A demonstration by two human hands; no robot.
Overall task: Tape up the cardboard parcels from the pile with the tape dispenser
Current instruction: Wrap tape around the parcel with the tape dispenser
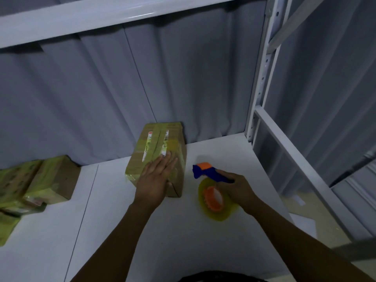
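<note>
A cardboard parcel (156, 147) wrapped in yellowish tape lies on the white shelf (114, 220) near the back wall. My left hand (155, 180) rests flat on its near top with the fingers straight. To the right of the parcel, my right hand (236, 188) grips the blue handle of the tape dispenser (207, 171), which has an orange tip. Its yellow tape roll (213, 200) on an orange hub hangs below my hand, just above the shelf. A pile of taped cardboard parcels (34, 184) sits at the left edge.
A white shelf board (101, 15) runs overhead. A white metal upright (262, 78) and its cross bars stand at the right, where the shelf ends. A grey corrugated wall (81, 98) closes the back. Floor shows beyond the right edge.
</note>
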